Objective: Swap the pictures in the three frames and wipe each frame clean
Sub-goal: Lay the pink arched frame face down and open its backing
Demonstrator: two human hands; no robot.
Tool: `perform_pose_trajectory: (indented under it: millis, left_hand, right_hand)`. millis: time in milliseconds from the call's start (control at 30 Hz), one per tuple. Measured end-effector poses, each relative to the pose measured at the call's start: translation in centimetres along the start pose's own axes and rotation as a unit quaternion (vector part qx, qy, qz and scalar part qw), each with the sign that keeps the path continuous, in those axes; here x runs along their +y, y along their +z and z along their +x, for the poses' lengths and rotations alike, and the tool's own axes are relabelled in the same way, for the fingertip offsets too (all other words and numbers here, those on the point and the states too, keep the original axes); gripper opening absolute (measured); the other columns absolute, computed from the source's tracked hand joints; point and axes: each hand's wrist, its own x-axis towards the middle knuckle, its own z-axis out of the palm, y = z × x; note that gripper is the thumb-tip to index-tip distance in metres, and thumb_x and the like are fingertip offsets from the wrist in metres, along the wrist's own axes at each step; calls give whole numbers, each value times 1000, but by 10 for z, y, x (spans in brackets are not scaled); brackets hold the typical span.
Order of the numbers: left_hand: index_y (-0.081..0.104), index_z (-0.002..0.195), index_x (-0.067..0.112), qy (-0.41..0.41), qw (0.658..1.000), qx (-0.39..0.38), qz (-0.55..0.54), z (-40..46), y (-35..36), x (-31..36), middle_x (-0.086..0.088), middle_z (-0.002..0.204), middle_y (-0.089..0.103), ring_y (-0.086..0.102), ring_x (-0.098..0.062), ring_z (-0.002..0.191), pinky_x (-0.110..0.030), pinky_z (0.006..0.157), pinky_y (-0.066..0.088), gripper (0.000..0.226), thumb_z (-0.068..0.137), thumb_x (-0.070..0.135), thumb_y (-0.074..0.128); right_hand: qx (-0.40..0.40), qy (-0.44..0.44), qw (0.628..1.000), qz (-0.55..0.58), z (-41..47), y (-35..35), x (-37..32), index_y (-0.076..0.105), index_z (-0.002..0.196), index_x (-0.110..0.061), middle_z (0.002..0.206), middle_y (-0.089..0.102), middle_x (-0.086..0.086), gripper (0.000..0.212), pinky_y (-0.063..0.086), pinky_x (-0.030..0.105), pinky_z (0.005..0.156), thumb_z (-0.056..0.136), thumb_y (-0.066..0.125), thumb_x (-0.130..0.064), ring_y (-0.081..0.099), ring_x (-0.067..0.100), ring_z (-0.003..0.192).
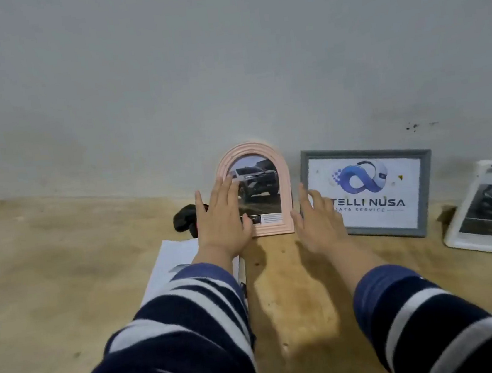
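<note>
A grey wall (225, 66) fills the upper view, and all three frames lean against it on a worn wooden desk (79, 266). The grey rectangular frame (423, 190) stands right of centre, holding a logo print. The white frame (458, 232) lies tilted at the far right edge, partly cut off by the view, with a dark picture in it. A loose white sheet (173, 256) lies flat on the desk under the left forearm. The pink arched frame (284, 188) stands upright at centre, showing a car picture.

The left hand (224, 219) has its fingers straight and spread, laid over the left edge and glass of the pink arched frame. The right hand (316, 224) is likewise flat with fingers spread, just beside that frame's right edge; whether it touches cannot be told. Neither hand grips anything. A black cloth (185, 217) sits bunched behind the left hand, just beside the frame.

Judged risks: the pink arched frame rests only on its bottom edge, so an uneven push from flat fingers could slide its base forward and drop it face down. Bare fingers on the glass would leave smears that demand rewiping. The right hand lies close in front of the grey rectangular frame, and a sideways sweep could knock it over.
</note>
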Motion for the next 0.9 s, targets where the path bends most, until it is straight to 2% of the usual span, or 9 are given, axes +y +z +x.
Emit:
perform_pose_trajectory:
  millis: [100, 200, 300, 400, 467, 567, 667, 733, 900]
  left_hand:
    - [10, 153, 18, -19, 998, -21, -49, 24, 21, -14, 0, 162, 7, -1, -15, 149, -51, 119, 5, 67, 94, 35, 38]
    - [19, 151, 13, -67, 986, -15, -153, 53, 47, -27, -3, 160, 15, 12, -18, 148, -47, 119, 17, 63, 95, 28, 43]
    - [29, 146, 9, -118, 964, 4, -237, 80, 66, -36, -11, 153, 31, 30, -25, 141, -47, 113, 30, 51, 98, 25, 39]
    - [33, 139, 9, -143, 950, 18, -278, 99, 77, -40, -12, 137, 45, 47, -29, 123, -48, 99, 44, 47, 94, 21, 45]
    - [26, 146, 9, -164, 942, 9, -293, 105, 81, -40, -11, 146, 38, 44, -29, 128, -46, 102, 43, 56, 96, 24, 45]
    - [20, 150, 12, -177, 928, -21, -327, 110, 90, -40, -9, 152, 32, 44, -28, 131, -46, 103, 44, 58, 99, 32, 40]
    - [28, 144, 15, -182, 910, -29, -372, 113, 96, -40, -9, 141, 44, 54, -29, 116, -47, 95, 50, 52, 99, 38, 38]
    - [32, 142, 13, -193, 900, -28, -391, 117, 96, -40, -10, 138, 46, 55, -29, 113, -46, 96, 49, 51, 99, 40, 37]
    - [43, 132, 12, -253, 857, 2, -449, 121, 86, -41, -11, 124, 56, 55, -24, 102, -35, 86, 44, 49, 101, 47, 30]
  right_hand:
    - [-38, 29, 995, 85, 29, 16, -2, 1, 154, -20, 153, 21, 9, 58, 34, 45, 107, 104, 27, -32, 30, 29, 135]
    - [-53, 64, 984, 159, 65, 32, -1, 9, 154, -17, 154, 22, 8, 55, 32, 43, 111, 104, 30, -22, 32, 29, 136]
    - [-57, 96, 978, 177, 94, 42, -4, 16, 152, -14, 155, 23, 9, 53, 32, 45, 111, 102, 32, -14, 32, 32, 134]
    - [-34, 139, 978, 149, 110, 47, -10, 10, 153, -13, 151, 30, 11, 63, 35, 45, 104, 98, 39, -8, 31, 34, 131]
    - [-4, 146, 982, 119, 114, 49, -15, 11, 153, -12, 147, 36, 13, 66, 39, 43, 100, 95, 43, -6, 34, 32, 130]
    - [-1, 161, 975, 152, 122, 56, -21, 13, 153, -14, 140, 44, 13, 67, 41, 43, 99, 94, 43, -4, 39, 31, 127]
    - [-12, 202, 950, 237, 130, 60, -22, 10, 154, -18, 140, 45, 12, 70, 44, 46, 102, 94, 43, -5, 45, 33, 125]
    - [-10, 211, 944, 253, 135, 60, -22, 15, 153, -18, 138, 45, 12, 66, 46, 46, 100, 95, 43, -5, 47, 33, 123]
    - [42, 163, 947, 275, 135, 50, -23, 32, 148, -23, 133, 48, 7, 51, 47, 40, 98, 100, 36, -8, 50, 28, 120]
